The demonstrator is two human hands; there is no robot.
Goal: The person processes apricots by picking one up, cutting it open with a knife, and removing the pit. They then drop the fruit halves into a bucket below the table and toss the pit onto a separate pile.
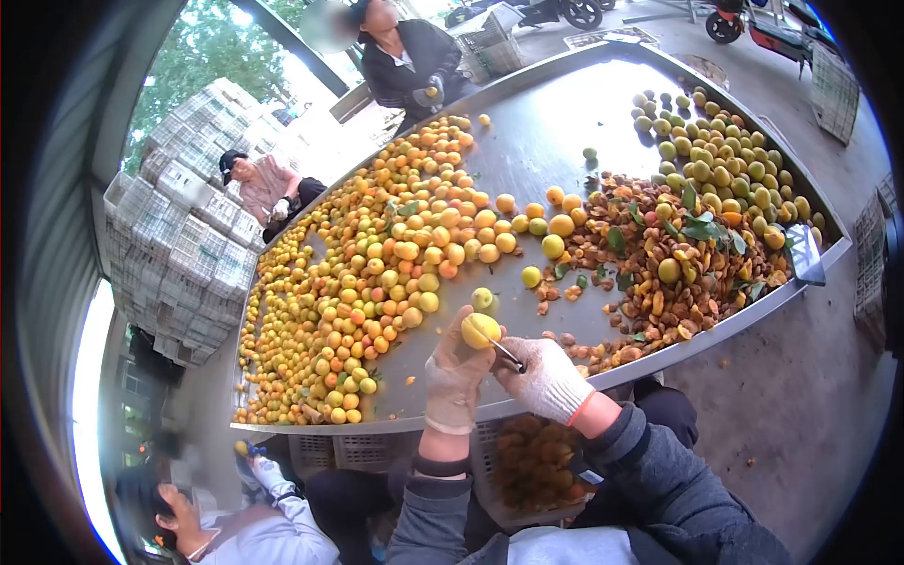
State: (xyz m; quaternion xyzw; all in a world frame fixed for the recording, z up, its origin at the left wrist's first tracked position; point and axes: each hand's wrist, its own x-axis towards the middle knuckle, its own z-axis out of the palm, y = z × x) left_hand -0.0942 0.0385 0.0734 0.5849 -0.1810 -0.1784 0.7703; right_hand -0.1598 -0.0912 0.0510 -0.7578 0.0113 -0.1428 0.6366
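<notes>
Over the near edge of the metal table, my gloved left hand (454, 377) holds a yellow apricot (480, 330) between its fingers. My right hand (546, 379), in a white glove, is closed on a thin tool with a dark handle (515, 363), whose metal shaft reaches to the apricot. A small greenish fruit (482, 298) lies just beyond the held one. Left of my hands spreads a large heap of yellow and orange apricots (377, 273). To the right is a pile of brown pits and scraps (664, 292) with green leaves.
Greener fruit (725, 155) sits at the table's (556, 113) far right. Below my hands is a crate of orange pieces (537, 461). Co-workers sit at the far side (410, 66), the left (268, 188) and the lower left (245, 518). White crates (179, 235) are stacked at left.
</notes>
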